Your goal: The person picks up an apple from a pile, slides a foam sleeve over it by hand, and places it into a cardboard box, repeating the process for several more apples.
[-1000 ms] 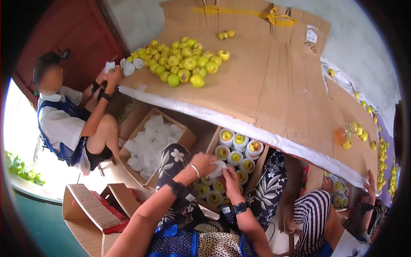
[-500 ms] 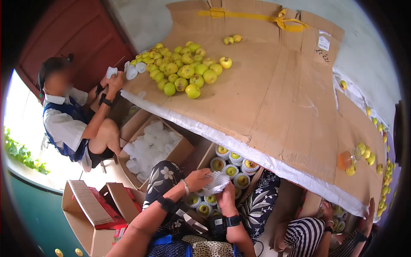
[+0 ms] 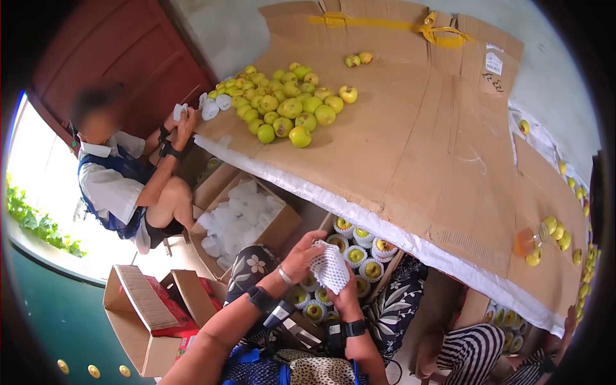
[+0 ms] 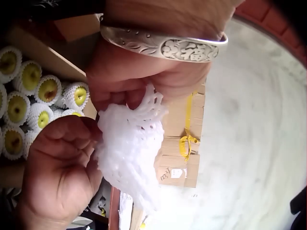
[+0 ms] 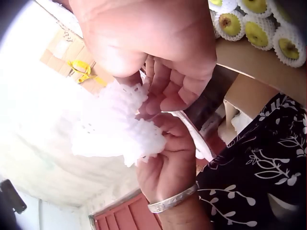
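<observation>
A white foam net sleeve (image 3: 331, 268) is stretched between my two hands over my lap. My left hand (image 3: 300, 258), with a silver bangle at the wrist, pinches one edge of it. On the other side my right hand (image 3: 346, 296) grips the net between thumb and fingers. In the left wrist view the foam net (image 4: 129, 148) looks bunched and loose, and no fruit shows inside. Just beyond my hands, a cardboard box (image 3: 389, 266) holds rows of yellow-green apples (image 3: 355, 256) in foam nets.
A cardboard-covered table (image 3: 410, 147) carries a pile of bare apples (image 3: 290, 108) and a jar (image 3: 525, 242). A box of white foam nets (image 3: 240, 215) stands left, near a seated person (image 3: 115, 173). An opened carton (image 3: 138, 314) is lower left; striped clothing (image 3: 462, 350) shows at right.
The small crumpled foam net has been spread wider between my hands, which have risen slightly. My head view has shifted, and the person at left still handles a white net.
</observation>
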{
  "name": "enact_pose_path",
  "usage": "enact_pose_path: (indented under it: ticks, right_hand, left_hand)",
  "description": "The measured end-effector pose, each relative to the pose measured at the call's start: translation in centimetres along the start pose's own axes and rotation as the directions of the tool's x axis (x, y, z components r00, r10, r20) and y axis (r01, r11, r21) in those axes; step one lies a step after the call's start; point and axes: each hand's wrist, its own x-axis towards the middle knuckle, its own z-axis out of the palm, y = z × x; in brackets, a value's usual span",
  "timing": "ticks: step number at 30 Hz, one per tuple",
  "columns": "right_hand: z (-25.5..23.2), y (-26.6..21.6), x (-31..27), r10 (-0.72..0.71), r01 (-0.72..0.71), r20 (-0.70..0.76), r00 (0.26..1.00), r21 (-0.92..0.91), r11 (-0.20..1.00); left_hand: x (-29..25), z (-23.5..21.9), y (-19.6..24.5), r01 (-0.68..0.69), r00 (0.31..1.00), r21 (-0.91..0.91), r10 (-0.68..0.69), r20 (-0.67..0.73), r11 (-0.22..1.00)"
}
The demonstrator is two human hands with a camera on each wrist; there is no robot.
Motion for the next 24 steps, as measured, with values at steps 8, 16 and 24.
enact_pose_path:
  ticks: [8,16,24]
  right_hand:
    - [-0.1,-1.5,-0.1,-0.372,0.343,-0.062,0.926,-0.277,0.898]
    - [2.8,-3.4,1.7,-0.51,0.409,-0.004,0.86,-0.592,0.695]
    - [7.8,-4.4,5.4,-0.2,0.211,0.107,0.974,-0.095,0.973]
  left_hand:
    - [2.5,2.0,3.6,-0.02,0.848,0.396,-0.194,0.493,0.918]
    - [5.6,-1.5,5.1,-0.149,0.696,0.324,-0.133,0.706,0.934]
    - [7.5,-2.1,9.1,-0.296,0.829,0.003,0.256,0.497,0.955]
